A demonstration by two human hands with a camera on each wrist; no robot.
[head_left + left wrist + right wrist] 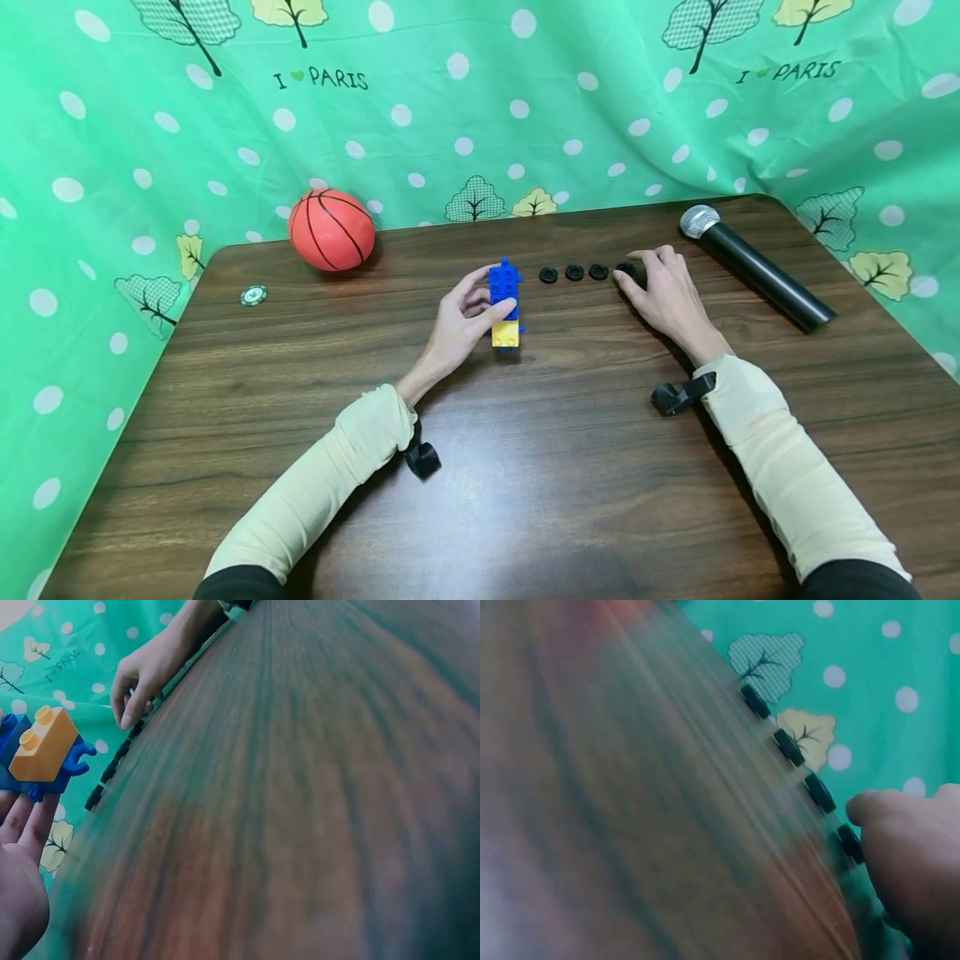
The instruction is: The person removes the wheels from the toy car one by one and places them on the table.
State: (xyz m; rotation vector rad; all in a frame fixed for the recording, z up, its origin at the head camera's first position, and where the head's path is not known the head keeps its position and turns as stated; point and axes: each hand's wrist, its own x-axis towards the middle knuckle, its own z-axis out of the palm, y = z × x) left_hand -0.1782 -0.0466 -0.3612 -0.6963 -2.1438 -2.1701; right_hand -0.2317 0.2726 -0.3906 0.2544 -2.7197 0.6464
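Observation:
My left hand holds a toy block vehicle body upright in the head view, thumb across its front. Most of it is blue, with a yellow block at the near end and small blue pegs and a hook sticking out. Several small black toy wheels lie in a row to its right. At the row's right end, the thumb and index finger of my right hand pinch the last black wheel, which they partly cover in the head view.
An orange-red toy basketball sits at the back left of the brown wooden table. Left of it lies a green-and-white poker chip. To the right rests a black microphone with a silver head. A green dotted cloth hangs behind.

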